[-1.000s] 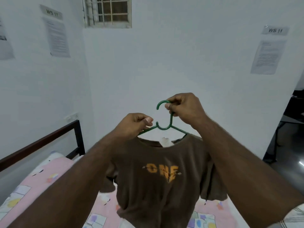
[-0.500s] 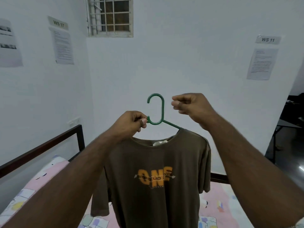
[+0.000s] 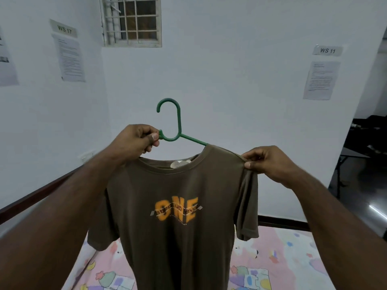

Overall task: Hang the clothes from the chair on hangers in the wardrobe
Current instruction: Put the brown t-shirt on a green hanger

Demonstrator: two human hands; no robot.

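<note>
While brown T-shirt (image 3: pixel 178 206) hangs on green hanger (image 3: pixel 178 130), both hands hold it up in front of white wall (image 3: pixel 230 80). Left hand (image 3: pixel 134 143) pinches hanger at its curved loop, near neck — thumb on top, fingers curled. Right hand (image 3: pixel 270 162) pinches shirt's shoulder seam, cloth bunched btwn thumb & fingers. Hook points up, free, not on any rail. Shirt front shows orange "ONE". Shirt's hem hangs over pink bed sheet (image 3: pixel 293 258), nr foot edge. Barred window (image 3: pixel 132 19) up top; papers (image 3: pixel 320 80) taped on wall.
</note>
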